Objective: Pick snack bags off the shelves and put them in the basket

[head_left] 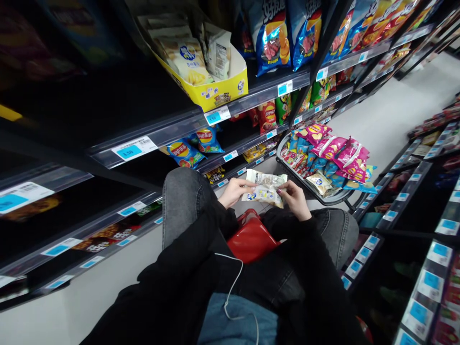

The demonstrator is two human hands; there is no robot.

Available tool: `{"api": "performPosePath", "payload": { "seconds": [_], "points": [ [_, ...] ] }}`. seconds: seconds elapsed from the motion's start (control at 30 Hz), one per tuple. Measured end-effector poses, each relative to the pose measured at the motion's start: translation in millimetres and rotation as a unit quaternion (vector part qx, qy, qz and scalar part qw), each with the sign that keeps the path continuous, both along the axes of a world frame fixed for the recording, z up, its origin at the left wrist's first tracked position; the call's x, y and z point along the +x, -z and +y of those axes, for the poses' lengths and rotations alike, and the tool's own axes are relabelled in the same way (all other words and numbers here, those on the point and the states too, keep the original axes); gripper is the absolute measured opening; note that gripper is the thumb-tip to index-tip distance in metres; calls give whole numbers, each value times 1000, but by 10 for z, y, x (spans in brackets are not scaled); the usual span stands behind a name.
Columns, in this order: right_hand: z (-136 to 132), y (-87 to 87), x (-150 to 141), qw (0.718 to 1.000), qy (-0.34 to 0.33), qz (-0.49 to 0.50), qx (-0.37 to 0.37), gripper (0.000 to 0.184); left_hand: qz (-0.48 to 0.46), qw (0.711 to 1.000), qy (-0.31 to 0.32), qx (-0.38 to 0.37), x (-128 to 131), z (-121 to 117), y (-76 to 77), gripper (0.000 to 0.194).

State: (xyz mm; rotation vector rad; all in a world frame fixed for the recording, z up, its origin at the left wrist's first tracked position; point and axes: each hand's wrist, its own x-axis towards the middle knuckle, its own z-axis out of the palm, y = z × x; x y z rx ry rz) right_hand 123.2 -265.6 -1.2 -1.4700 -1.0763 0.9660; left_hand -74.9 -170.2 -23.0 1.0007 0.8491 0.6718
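A cream-coloured snack packet (264, 188) is stretched between my two hands above my lap, its printed side facing up. My left hand (233, 191) pinches its left edge, and my right hand (295, 197) pinches the right edge with thumb and fingers. Similar packets (185, 55) stand in a yellow display box (215, 93) on the shelf ahead to the left. Beyond my right hand is a shopping basket (328, 199) heaped with pink, blue and red snack bags, and one cream packet (319, 182) lies at its near side.
A red stool (249, 239) shows between my legs. Shelves with price tags (217, 116) run along the left, holding blue chip bags (271, 38) and others. More shelving (419, 182) stands on the right. A white cable (233, 282) hangs across my front.
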Motion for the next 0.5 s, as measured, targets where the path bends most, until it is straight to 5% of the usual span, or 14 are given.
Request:
{"api": "performPosePath", "payload": {
  "seconds": [0.5],
  "points": [
    [-41,16,44,998,-40,-13,52,10,-27,999,-19,32,-15,-64,-46,18]
  ]
}}
